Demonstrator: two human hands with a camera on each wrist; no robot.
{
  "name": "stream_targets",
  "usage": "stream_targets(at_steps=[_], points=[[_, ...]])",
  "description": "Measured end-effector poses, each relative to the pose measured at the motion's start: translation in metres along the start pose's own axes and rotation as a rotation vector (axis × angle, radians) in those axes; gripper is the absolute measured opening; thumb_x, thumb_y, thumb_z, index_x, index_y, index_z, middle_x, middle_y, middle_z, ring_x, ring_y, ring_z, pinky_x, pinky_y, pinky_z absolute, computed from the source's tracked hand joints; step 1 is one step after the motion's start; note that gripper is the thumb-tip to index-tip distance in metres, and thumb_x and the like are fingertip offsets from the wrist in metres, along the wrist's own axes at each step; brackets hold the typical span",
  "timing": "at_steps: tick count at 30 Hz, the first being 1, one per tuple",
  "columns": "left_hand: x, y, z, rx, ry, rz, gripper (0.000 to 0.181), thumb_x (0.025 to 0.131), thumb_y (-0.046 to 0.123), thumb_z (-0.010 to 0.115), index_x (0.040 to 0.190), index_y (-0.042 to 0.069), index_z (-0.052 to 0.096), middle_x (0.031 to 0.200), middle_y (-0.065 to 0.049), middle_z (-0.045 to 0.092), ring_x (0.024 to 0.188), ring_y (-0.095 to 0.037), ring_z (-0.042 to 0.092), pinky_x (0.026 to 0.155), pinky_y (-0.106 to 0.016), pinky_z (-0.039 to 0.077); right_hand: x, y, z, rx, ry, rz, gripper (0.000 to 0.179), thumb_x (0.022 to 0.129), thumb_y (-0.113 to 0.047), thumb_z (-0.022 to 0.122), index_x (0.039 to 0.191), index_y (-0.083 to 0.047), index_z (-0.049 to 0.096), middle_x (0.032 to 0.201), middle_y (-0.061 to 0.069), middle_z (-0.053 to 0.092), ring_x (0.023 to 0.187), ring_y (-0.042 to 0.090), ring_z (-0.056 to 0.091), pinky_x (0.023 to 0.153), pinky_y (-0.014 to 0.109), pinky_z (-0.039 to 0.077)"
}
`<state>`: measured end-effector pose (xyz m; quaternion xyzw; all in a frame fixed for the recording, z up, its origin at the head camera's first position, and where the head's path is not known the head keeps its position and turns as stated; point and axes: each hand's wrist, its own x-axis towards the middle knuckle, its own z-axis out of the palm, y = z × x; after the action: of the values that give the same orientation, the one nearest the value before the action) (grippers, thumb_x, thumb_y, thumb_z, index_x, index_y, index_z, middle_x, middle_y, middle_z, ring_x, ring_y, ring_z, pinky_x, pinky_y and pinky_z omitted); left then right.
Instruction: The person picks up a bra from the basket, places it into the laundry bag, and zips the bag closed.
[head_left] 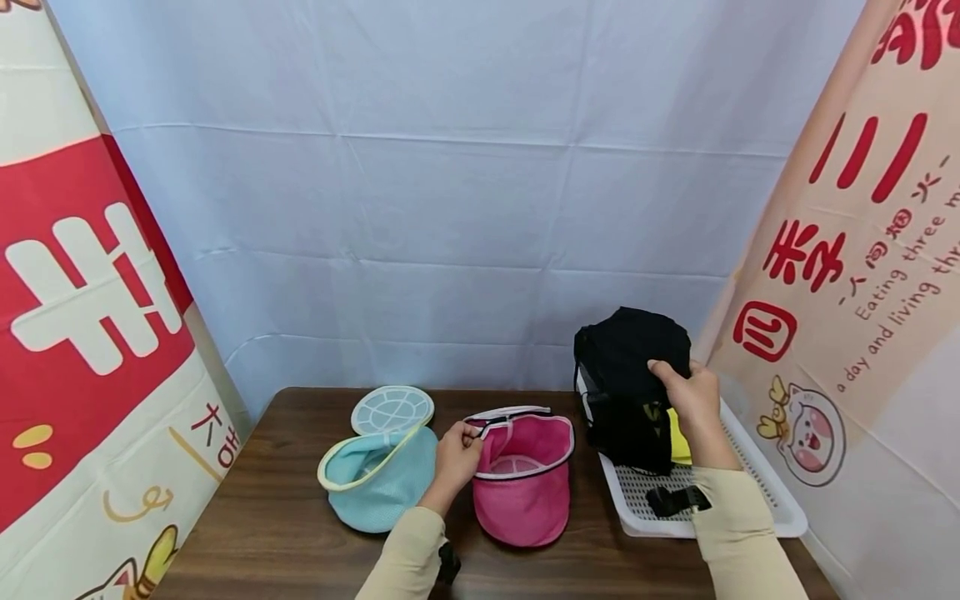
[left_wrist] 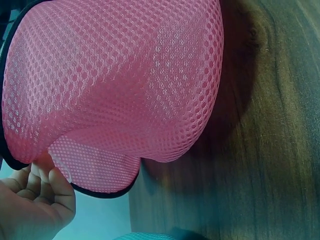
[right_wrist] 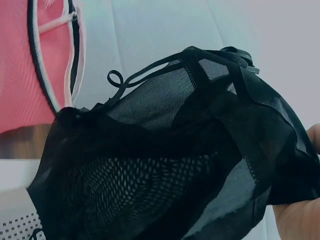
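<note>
Black mesh cloth [head_left: 618, 350] in the right hand [head_left: 696, 404], pink mesh bag [head_left: 522, 510] pinched by the left hand [head_left: 455, 457]

The right thumb lies on the cloth's near face, gripping it against fingers that the fabric hides; the right wrist view cuts this hand off at its edge. The left thumb and fingers are narrowed together on the pink bag's rim, at its left side.

The cloth hangs over the left part of one white basket [head_left: 652, 527], its long axis roughly up and down in the head view. Dark folds make it hard to tell which end is which, whether it is one piece or several, or whether its lower edge touches the basket. Beside it shows one yellow thing [head_left: 680, 439], mostly covered, its shape unclear.

Two bags stand on one brown table [head_left: 285, 492]: the pink one, mouth upward, its lid visible only as a thin edge behind, and one blue mesh bag [head_left: 393, 492] to its left, mouth tipped leftward, with one round lid [head_left: 392, 410] behind it.

Beyond hangs one pale blue curtain [head_left: 450, 208], flanked by two printed curtains [head_left: 862, 250], both cut off by the frame
</note>
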<state>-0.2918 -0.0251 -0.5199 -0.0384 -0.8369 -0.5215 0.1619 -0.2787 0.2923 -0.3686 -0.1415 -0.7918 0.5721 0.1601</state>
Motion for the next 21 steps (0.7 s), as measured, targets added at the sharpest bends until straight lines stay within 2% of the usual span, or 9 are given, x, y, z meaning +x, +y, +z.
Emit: stream_targets(at_steps=[5, 11, 17, 21], points=[[0.001, 0.000, 0.000, -0.002, -0.004, 0.001, 0.005, 0.079, 0.003, 0.062, 0.082, 0.005, 0.058, 0.065, 0.003, 0.047, 0.059, -0.011, 0.044, 0.055, -0.028, 0.039, 0.000, -0.007, 0.006, 0.043, -0.031, -0.019, 0.058, 0.089, -0.037, 0.059, 0.124, 0.009, 0.048, 0.129, 0.024, 0.043, 0.111, 0.032, 0.043, 0.090, 0.042, 0.038], [0.001, -0.001, 0.001, 0.001, 0.002, 0.006, 0.006, 0.078, 0.001, 0.061, 0.080, 0.005, 0.058, 0.064, 0.003, 0.047, 0.058, -0.011, 0.044, 0.054, -0.027, 0.039, 0.000, -0.013, 0.016, 0.022, -0.009, -0.055, 0.050, 0.088, -0.037, 0.060, 0.113, 0.006, 0.053, 0.117, 0.018, 0.049, 0.095, 0.024, 0.048, 0.074, 0.032, 0.042], [0.001, 0.000, -0.001, -0.008, 0.000, 0.022, 0.006, 0.078, 0.001, 0.061, 0.080, 0.005, 0.058, 0.064, 0.003, 0.047, 0.059, -0.010, 0.045, 0.055, -0.027, 0.039, -0.001, -0.021, 0.028, 0.075, -0.029, -0.115, 0.049, 0.089, -0.035, 0.059, 0.116, 0.005, 0.053, 0.124, 0.017, 0.047, 0.106, 0.026, 0.045, 0.083, 0.039, 0.039], [0.001, -0.001, -0.002, -0.004, -0.014, 0.028, 0.005, 0.079, 0.002, 0.061, 0.082, 0.004, 0.058, 0.065, 0.003, 0.047, 0.059, -0.010, 0.045, 0.055, -0.027, 0.040, 0.000, -0.025, 0.037, 0.095, -0.048, -0.133, 0.044, 0.089, -0.034, 0.060, 0.108, 0.005, 0.054, 0.117, 0.015, 0.049, 0.100, 0.023, 0.047, 0.080, 0.036, 0.040]])
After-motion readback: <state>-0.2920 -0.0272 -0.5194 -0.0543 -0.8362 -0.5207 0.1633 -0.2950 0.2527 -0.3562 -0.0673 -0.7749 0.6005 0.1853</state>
